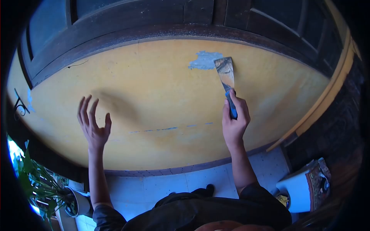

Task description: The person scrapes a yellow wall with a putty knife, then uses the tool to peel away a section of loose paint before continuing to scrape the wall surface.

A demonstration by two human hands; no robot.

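Note:
In my right hand is a putty knife with a blue handle, its wide metal blade pointing up. The blade's top edge overlaps the right end of a bare grey-blue patch where paint is gone from the yellow wall. My left hand is raised in front of the wall's left part, fingers spread and slightly curled, holding nothing. A soft shadow falls on the wall beside it.
Dark wooden window frames run above the wall. Thin chipped marks cross its lower part. A potted plant stands at lower left, a white cabinet-like object at lower right. Pale floor tiles lie below.

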